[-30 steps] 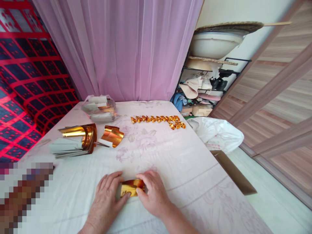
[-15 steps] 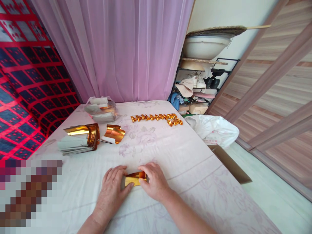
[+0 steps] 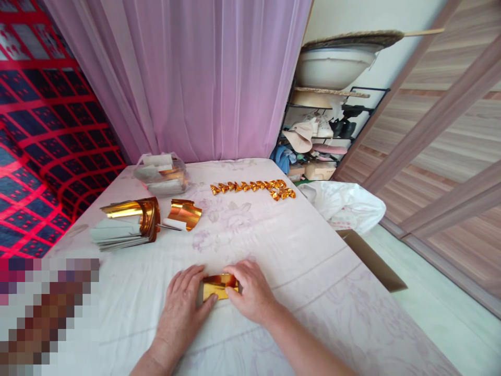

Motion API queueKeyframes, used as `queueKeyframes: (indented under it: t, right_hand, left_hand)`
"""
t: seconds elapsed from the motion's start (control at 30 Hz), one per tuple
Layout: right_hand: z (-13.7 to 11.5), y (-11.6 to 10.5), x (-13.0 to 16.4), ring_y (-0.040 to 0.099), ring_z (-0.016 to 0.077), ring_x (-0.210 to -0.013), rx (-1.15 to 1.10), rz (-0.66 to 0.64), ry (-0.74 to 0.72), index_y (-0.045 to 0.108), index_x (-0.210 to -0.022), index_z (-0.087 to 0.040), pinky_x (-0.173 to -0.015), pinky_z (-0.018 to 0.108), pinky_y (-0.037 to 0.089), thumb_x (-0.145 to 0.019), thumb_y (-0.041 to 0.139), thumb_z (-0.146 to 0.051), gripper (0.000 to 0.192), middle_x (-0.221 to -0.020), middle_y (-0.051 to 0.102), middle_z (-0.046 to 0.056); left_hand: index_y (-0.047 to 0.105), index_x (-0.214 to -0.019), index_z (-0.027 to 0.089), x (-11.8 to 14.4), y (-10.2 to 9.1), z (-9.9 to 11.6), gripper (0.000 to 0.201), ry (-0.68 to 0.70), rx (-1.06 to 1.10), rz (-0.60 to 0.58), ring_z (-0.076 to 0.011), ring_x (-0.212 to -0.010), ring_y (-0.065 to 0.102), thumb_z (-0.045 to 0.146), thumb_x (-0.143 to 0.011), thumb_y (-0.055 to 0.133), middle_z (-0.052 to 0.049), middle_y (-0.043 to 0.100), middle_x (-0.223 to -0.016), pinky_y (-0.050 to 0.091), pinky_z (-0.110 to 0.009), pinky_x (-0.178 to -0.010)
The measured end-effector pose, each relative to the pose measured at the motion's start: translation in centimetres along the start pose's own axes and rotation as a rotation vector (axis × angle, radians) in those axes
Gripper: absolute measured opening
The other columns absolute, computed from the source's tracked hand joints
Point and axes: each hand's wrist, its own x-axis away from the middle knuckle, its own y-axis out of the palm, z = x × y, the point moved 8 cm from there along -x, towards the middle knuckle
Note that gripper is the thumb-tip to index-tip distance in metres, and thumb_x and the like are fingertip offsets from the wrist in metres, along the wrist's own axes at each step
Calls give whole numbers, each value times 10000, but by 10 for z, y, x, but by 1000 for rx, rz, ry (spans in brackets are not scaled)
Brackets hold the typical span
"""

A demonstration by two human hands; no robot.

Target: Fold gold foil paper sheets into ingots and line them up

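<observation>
A small folded sheet of gold foil paper (image 3: 219,287) lies flat on the cloth-covered table, between my two hands. My left hand (image 3: 183,300) holds its left end, with the thumb on the lower corner and the index finger by the upper one. At the right end, my right hand (image 3: 250,292) grips it between thumb and fingers. Farther off, a row of folded gold foil pieces (image 3: 242,186) bends back on itself at its right end. To the left are a fanned stack of foil paper (image 3: 121,227) and a few loose sheets (image 3: 186,213).
A clear plastic bag (image 3: 161,175) with more paper sits at the table's back left. Beyond the right edge are a white plastic bag (image 3: 348,206), a cardboard piece (image 3: 373,261) and a loaded rack (image 3: 313,104). A purple curtain (image 3: 188,78) hangs behind.
The hands stay on the foil paper and have shifted only slightly. The paper's upper part now shows a broader dark reflection. The whole view has moved a little.
</observation>
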Motion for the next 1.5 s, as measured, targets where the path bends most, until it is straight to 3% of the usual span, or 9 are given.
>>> queueKeyframes:
  t: [0.43, 1.03, 1.23, 1.37, 1.5]
  right_hand:
    - [-1, -2, 0, 572, 220, -949, 17, 22, -5, 638, -1110, -211, -876, 380, 440, -714, 626, -69, 421, -953, 685, 36]
    - [-4, -3, 1, 565, 223, -960, 37, 32, -40, 608, -1144, -215, -887, 385, 447, -728, 626, -69, 441, -985, 675, 43]
    - [-7, -6, 2, 541, 228, -1092, 2, 55, -71, 569, -1196, -214, -972, 400, 428, -729, 629, -72, 491, -1164, 642, 66]
    - [-7, -8, 3, 501, 246, -1184, 17, 68, -69, 614, -1035, -213, -1016, 433, 397, -736, 639, -85, 327, -1251, 588, 93]
    - [-7, -7, 4, 457, 262, -1249, 65, 31, -60, 627, -787, -224, -1026, 457, 373, -768, 653, -118, 111, -1303, 557, 73]
  left_hand:
    - [598, -1020, 230, -2, -2, 0, 256, -17, 32, -22, -310, -1113, 612, 373, -813, 644, -96, 670, -1193, 445, -537, -981]
    - [582, -1051, 235, -2, -3, 3, 279, -18, 29, -23, -315, -1118, 609, 372, -814, 638, -95, 668, -1195, 439, -544, -986]
    - [526, -1174, 216, -1, -5, 3, 396, -48, 46, 14, -305, -1107, 604, 347, -814, 628, -114, 641, -1212, 467, -512, -962]
    - [529, -1172, 225, -2, -9, 6, 364, -42, 66, 16, -303, -1167, 559, 309, -829, 619, -130, 570, -1316, 465, -507, -968]
    - [631, -905, 244, -4, -4, 12, 73, -28, 63, -123, -302, -1219, 516, 288, -855, 601, -93, 548, -1348, 435, -524, -1000]
